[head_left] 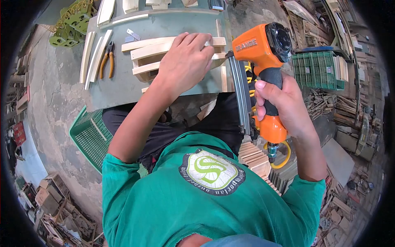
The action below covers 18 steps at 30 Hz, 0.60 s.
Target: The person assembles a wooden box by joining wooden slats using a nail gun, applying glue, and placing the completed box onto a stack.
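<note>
My left hand (186, 58) is closed over a small slatted wooden frame (145, 57) made of pale curved strips, pressing it on the worktable (117, 88). Its fingertips curl over the far strip, and the hand hides the frame's middle. In my right hand (288, 101) is an orange pneumatic nail gun (252, 44), gripped by its black handle. The gun's nose sits at the right end of the frame; whether it touches the wood I cannot tell. A yellow air hose (284, 158) hangs from the coupling at its base.
Pliers with orange handles (108, 61) lie left of the frame beside loose wooden strips (87, 57). More strips line the table's far side. Green crates stand below left (92, 136) and at right (314, 68). Stacked wooden pieces (255, 158) sit by my right side.
</note>
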Each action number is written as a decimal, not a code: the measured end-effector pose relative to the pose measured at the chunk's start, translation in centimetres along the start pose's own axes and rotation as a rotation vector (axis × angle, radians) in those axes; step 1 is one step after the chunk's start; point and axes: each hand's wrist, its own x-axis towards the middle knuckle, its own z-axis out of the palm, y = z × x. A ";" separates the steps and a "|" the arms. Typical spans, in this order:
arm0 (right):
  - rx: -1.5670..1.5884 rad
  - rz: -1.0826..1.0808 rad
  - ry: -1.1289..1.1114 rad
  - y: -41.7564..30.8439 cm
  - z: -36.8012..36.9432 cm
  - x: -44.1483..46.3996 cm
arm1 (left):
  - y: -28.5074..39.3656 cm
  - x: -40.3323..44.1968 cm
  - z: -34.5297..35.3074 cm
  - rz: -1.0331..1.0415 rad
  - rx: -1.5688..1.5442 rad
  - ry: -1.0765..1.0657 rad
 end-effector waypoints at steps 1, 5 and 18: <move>-0.015 -0.006 -0.002 0.0 0.1 0.0 | 0.0 0.0 0.0 0.002 -0.003 -0.005; 0.000 0.002 0.007 -0.2 0.3 -0.1 | 0.0 0.0 0.0 0.007 0.006 0.002; -0.100 -0.049 0.035 -0.9 0.1 -0.3 | 0.0 0.0 -0.1 0.015 -0.005 0.014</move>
